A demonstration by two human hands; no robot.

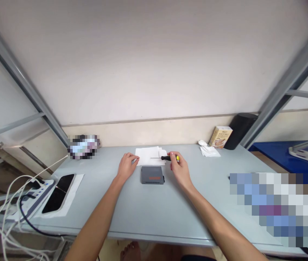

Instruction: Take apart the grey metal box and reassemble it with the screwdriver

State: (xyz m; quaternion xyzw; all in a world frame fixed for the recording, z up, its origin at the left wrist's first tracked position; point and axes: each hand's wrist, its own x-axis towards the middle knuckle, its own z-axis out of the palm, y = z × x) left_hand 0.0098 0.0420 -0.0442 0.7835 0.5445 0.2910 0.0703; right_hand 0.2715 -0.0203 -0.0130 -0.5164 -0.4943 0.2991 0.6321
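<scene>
Screwdriver (164,158): judged light, rigid — right hand (182,172) has fingers closed on its handle, correctly. Grey box (151,173): likely stiff; grasp sides. Left hand (126,166) beside paper (146,153) — fingers' grip indeterminable.

The single head view looks forward and downward from above the near edge of the desk (154,214), facing the wall (154,72) behind it. Both forearms enter from the lower frame edge. The desk spans the frame's lower half; no second view shares the scene.
</scene>
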